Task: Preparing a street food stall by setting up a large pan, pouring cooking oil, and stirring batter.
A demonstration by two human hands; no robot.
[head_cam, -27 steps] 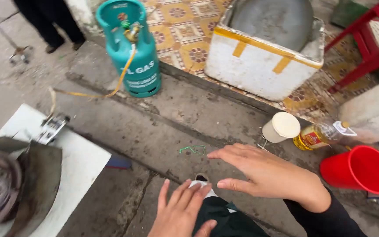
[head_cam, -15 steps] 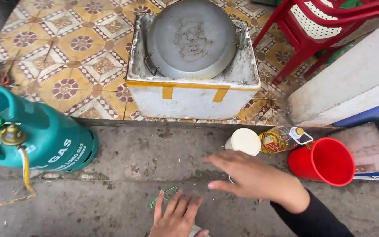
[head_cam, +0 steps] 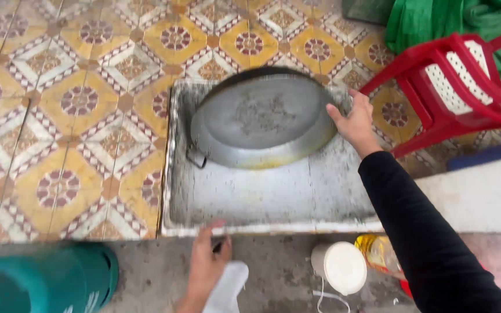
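At bottom centre my left hand (head_cam: 207,264) is loosely closed on a white cloth (head_cam: 225,290). Right of centre, my right hand (head_cam: 355,122) grips the rim of the grey metal pan (head_cam: 262,119), tilted in the white foam box (head_cam: 273,197), long axis left-right.

The pan (head_cam: 262,119) lies in the foam box (head_cam: 250,203), gas cylinder (head_cam: 42,278) front-left, chair (head_cam: 453,87) right.
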